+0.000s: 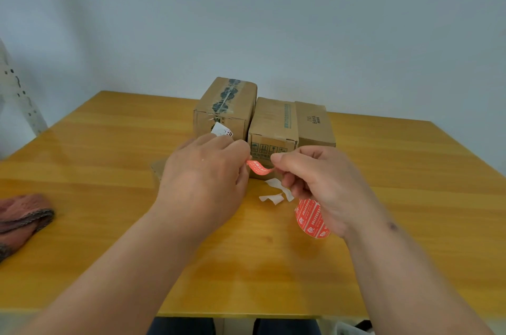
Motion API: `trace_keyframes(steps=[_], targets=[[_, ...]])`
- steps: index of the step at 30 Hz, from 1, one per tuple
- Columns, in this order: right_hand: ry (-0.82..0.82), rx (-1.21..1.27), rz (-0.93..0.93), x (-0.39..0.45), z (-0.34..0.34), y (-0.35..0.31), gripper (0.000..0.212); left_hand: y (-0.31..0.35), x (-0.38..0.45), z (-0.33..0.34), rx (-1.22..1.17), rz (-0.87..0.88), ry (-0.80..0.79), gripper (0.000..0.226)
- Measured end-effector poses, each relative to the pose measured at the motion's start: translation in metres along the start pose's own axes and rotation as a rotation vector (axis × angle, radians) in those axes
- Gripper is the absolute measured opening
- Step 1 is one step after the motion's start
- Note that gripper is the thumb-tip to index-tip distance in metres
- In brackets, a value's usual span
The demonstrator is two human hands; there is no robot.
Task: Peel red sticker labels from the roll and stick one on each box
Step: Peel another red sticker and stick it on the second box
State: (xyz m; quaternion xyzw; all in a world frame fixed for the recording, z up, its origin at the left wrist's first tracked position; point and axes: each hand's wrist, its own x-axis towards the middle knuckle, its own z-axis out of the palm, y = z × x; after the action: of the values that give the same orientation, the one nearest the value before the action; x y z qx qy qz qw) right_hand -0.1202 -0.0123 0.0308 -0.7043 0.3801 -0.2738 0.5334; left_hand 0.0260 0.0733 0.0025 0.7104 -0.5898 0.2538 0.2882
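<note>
Head view: curled glossy red sticker (259, 167) pinched between left hand (204, 170) and right hand (319, 181), before matte cardboard boxes (272, 126).

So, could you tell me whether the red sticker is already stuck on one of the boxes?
No, the red sticker is pinched in the air between the left hand and the right hand, in front of the boxes.

The rightmost cardboard box (315, 123) reads "BAHA" on top.
</note>
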Motion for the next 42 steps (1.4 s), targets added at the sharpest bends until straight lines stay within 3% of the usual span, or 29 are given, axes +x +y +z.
trace_keyframes(steps=[5, 13, 19, 22, 27, 32, 35, 39, 42], targets=[[-0.020, -0.010, -0.014, -0.005, 0.002, -0.003, 0.005, -0.001, -0.003, -0.003, -0.011, 0.018, 0.028, 0.016], [0.099, -0.262, -0.113, -0.012, -0.013, -0.009, 0.015, -0.012, -0.007, -0.006, -0.118, 0.049, 0.061, 0.041], [0.028, -0.150, -0.124, -0.016, -0.018, -0.011, 0.011, -0.025, -0.007, -0.013, -0.139, 0.004, 0.091, 0.056], [0.018, -0.011, -0.121, -0.016, -0.017, -0.012, 0.011, -0.024, -0.008, -0.015, -0.113, 0.049, 0.126, 0.048], [-0.003, 0.222, -0.033, -0.012, -0.016, -0.012, 0.013, -0.013, -0.010, -0.009, -0.103, 0.303, 0.281, 0.015], [-0.014, 0.274, 0.019, -0.009, -0.021, -0.008, 0.012, -0.008, -0.015, -0.007, -0.147, 0.342, 0.364, 0.014], [-0.010, 0.254, -0.001, -0.007, -0.023, -0.004, 0.014, -0.006, -0.016, -0.007, -0.246, 0.240, 0.313, 0.020], [-0.074, 0.196, -0.122, -0.008, -0.023, -0.003, 0.018, 0.012, -0.010, -0.023, -0.610, -0.281, 0.007, 0.040], [-0.135, 0.100, -0.211, -0.009, -0.019, -0.006, 0.008, 0.019, 0.000, -0.031, -0.868, -0.501, -0.245, 0.046]])
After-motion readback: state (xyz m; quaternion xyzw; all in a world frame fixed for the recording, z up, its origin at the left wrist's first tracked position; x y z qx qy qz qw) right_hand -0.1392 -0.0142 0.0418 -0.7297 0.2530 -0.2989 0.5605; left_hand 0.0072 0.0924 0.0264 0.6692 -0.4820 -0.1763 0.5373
